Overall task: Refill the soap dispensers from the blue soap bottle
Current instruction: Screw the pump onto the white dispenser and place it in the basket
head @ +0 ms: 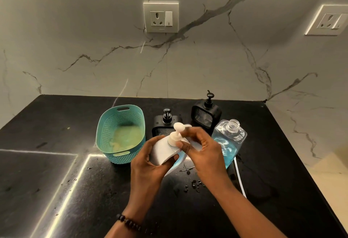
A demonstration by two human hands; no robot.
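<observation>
Teal basket (120,134), wall socket (161,17)

no readable text; faint mark on socket plate (161,17) too small to read

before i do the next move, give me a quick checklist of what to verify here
1. White pump bottle held firmly by the left hand: ok.
2. Right hand fingers on the white pump: ok.
3. Pump screwed fully tight: cannot tell.
4. Clear bottle of blue soap capped: not ok, its neck is open.
5. Both black dispensers upright with pumps on: ok.
6. Counter dry: not ok, droplets lie near the hands.
</observation>
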